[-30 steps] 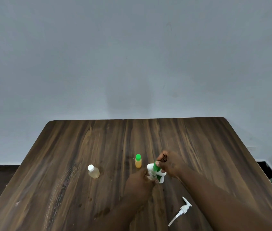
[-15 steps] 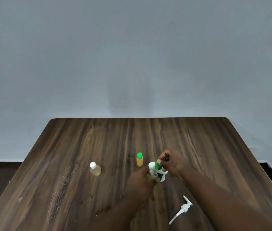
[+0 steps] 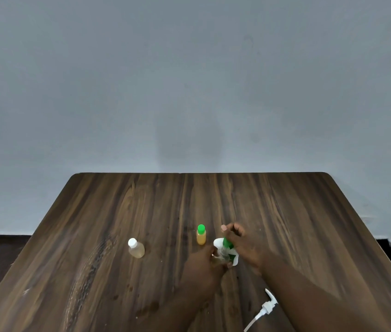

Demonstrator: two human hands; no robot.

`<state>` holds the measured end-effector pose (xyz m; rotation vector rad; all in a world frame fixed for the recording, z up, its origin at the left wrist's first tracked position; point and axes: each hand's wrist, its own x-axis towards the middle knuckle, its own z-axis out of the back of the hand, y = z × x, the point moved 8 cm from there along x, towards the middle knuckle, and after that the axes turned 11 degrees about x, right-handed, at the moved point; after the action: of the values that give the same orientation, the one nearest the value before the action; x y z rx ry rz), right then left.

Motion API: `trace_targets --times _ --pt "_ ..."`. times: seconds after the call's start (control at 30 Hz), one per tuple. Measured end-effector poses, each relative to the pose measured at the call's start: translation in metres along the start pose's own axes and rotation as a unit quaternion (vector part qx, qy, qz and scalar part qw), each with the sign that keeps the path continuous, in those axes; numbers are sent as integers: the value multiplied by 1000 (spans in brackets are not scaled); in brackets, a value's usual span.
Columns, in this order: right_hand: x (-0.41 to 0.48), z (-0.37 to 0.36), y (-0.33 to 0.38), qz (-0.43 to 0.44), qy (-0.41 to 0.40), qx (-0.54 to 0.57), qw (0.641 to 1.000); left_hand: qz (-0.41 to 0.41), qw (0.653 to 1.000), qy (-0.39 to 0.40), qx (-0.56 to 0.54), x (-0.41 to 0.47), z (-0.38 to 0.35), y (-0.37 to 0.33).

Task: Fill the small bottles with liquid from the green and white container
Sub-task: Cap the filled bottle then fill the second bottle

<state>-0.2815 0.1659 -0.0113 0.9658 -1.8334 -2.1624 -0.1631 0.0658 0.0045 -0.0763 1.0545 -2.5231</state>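
grey wall [image 3: 189, 80] behind; wooden table [image 3: 118, 236] carries all items. pump head [image 3: 267, 306] lies at the near right, beside the right forearm. white-capped bottle [image 3: 136, 249] with pale liquid stands left, well apart from the hands. green-capped bottle [image 3: 201, 236] with orange liquid stands just far-left of the hands. green and white container [image 3: 226, 244], table centre, is tilted over a small clear bottle [image 3: 222, 256]. right hand [image 3: 242, 245] grips the container, fingers curled. left hand [image 3: 205, 264] grips the clear bottle, partly hiding it.
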Motion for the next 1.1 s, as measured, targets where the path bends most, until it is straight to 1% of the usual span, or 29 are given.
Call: trace_targets --times 0.07,0.1,0.23,0.3,0.37,0.43,0.57,0.63,0.9,1.0,1.1 --pt "-2 -10 -3 -13 8 60 998 -11 1000 3 -7 -1 -1 -3" --pt "-4 -13 -4 -21 13 74 997 -17 1000 6 -11 -1 -1 -3" --pt "0 -14 -15 -18 33 62 997 -21 1000 5 -12 -2 -1 0" --pt "3 -13 -20 -16 3 61 998 -22 1000 -6 -4 -1 -3 3" --pt "7 -9 -23 5 -24 62 998 -13 1000 -7 -9 -1 -7 5" --pt "9 -12 -21 16 -12 57 998 -9 1000 -5 -12 -2 -8 4" --pt "4 -16 -18 -8 1 103 995 -3 1000 -9 -24 -4 -7 2" --pt "2 -17 -17 -13 10 104 994 3 1000 -9 -23 -3 -8 1" --pt "6 -16 -22 -20 0 106 994 25 999 -16 -38 -6 -3 2" --pt "4 -21 -20 -20 17 127 992 37 999 -14 -25 -4 -2 1" --pt "3 -21 -18 -20 14 155 988 48 999 -16 -14 -1 -2 1"
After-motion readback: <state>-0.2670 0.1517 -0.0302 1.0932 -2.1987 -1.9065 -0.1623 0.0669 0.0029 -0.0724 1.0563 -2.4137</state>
